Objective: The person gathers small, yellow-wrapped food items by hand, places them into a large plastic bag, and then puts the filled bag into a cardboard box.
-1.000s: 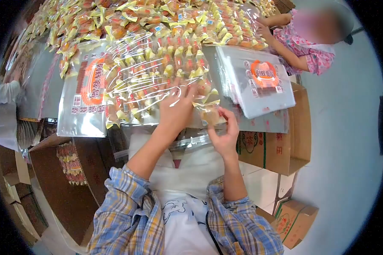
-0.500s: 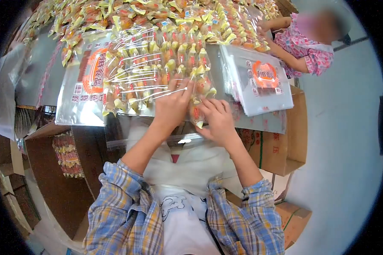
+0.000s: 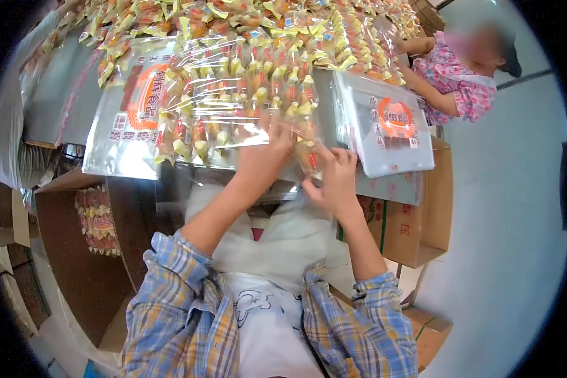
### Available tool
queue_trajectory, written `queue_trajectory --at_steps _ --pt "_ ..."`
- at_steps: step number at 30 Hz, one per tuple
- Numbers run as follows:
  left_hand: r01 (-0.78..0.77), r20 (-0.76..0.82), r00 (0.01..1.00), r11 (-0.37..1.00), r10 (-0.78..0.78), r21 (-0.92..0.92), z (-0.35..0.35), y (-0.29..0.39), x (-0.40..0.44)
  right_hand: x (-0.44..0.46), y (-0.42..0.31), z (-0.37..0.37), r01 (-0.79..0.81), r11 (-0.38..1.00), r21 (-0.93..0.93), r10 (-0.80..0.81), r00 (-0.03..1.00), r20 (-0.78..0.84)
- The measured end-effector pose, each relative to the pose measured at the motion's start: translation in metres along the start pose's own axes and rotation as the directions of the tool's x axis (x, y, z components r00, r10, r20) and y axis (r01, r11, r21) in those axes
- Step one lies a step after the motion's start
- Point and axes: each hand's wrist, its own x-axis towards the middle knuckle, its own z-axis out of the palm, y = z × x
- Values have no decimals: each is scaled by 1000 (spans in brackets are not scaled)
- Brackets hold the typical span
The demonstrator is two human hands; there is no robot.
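Note:
A large clear plastic bag (image 3: 217,91) lies on the table, with rows of small individually wrapped snacks (image 3: 255,72) inside it or under its film. My left hand (image 3: 264,154) rests at the bag's near edge, fingers stretched forward and partly covered by shiny film. Beside it, my right hand (image 3: 337,179) grips a wrapped snack (image 3: 309,159) between thumb and fingers, at the lower right end of the rows. Glare on the film hides some of my left fingertips.
Printed clear bags (image 3: 390,126) are stacked at right; another printed bag (image 3: 123,120) lies at left. Loose wrapped snacks (image 3: 233,16) cover the table's far side. A co-worker (image 3: 460,75) reaches in from the right. Open cardboard boxes (image 3: 75,264) stand below the table.
My right hand and the wrapped snack have shifted a little to the right. My left hand has also moved slightly right, and more film covers its fingers.

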Motion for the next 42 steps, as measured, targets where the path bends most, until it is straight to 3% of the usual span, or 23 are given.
queue_trajectory --at_steps 1,3,5,6,9,12,13,15,16,19,20,23,27,28,31,33,36,39,42 --pt "-32 -40 999 997 35 70 2 2 4 1 2 -4 -1 999 44 2 1000 -10" --pt "-20 -6 1000 992 19 -128 26 5 10 -2 0 -2 -19 988 150 24 999 -30" --pt "-66 -18 998 996 65 -65 31 10 9 -17 6 17 -95 932 351 91 995 28" --pt "-135 -20 990 988 137 80 20 9 11 -23 8 24 -149 892 427 148 988 35" --pt "-102 -12 995 995 102 20 30 13 8 -38 5 37 -281 714 641 294 952 90" --pt "-68 -48 997 996 65 -63 41 12 10 -37 3 42 -100 730 676 232 967 -107" --pt "-51 -72 996 995 45 -83 40 13 12 -38 4 41 -155 705 692 303 948 -97" --pt "-19 52 998 999 21 -39 39 20 17 -42 2 37 -259 644 720 437 897 -68" --pt "-5 108 994 1000 6 -13 37 21 21 -43 0 37 -267 665 697 430 900 -66" --pt "-48 8 999 998 48 -41 40 18 17 -51 -14 40 -296 719 629 418 907 -50" --pt "-35 54 998 997 39 -71 42 18 15 -52 -17 41 -335 731 595 445 895 -43" --pt "-70 -96 993 994 62 -85 45 15 13 -46 -27 31 -421 571 705 614 789 -25" --pt "-136 -75 988 991 135 -8 38 12 10 -56 -24 41 -332 621 710 563 819 -110" --pt "-113 2 993 988 114 -101 30 14 8 -58 -23 42 -335 636 695 553 826 -108" --pt "-79 7 997 984 81 -157 20 9 9 -60 -20 39 -350 695 628 524 845 -110" --pt "-53 13 998 997 54 -49 22 7 6 -60 -20 35 -374 743 555 513 851 -113" --pt "-115 -64 991 993 115 -3 33 8 5 -49 -28 31 -375 531 760 604 796 -30" --pt "-176 -105 979 984 175 -4 30 17 4 -50 -24 38 -357 612 706 565 822 -74" --pt "-184 -115 977 982 177 -51 32 14 7 -50 -27 42 -367 555 746 614 786 -71"
